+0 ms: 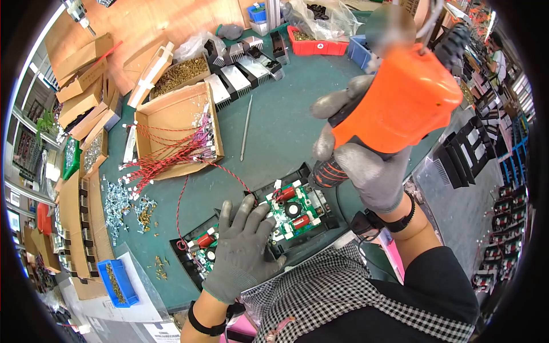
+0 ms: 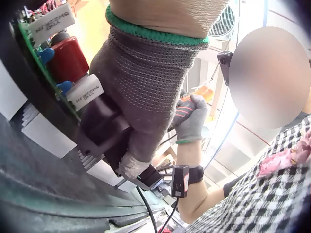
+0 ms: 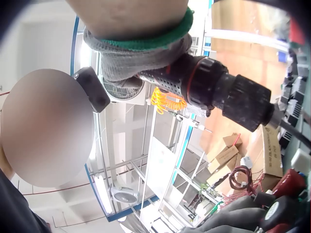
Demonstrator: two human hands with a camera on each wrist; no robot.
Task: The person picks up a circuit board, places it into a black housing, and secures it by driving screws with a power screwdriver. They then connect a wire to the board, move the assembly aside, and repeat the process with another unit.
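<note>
An orange power driver (image 1: 400,100) is gripped by the right hand (image 1: 369,168), its long axis slanted, chuck (image 1: 328,175) pointed down toward the circuit board (image 1: 294,212) positioned just beside the left hand (image 1: 245,248), whose fingers are extended.

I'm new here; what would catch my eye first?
Probably the bright orange power drill, gripped in the gloved right hand at the head view's upper right. Next, the gloved left hand lies over black housings with green circuit boards. Left of centre, red wires spill from a cardboard box.
</note>
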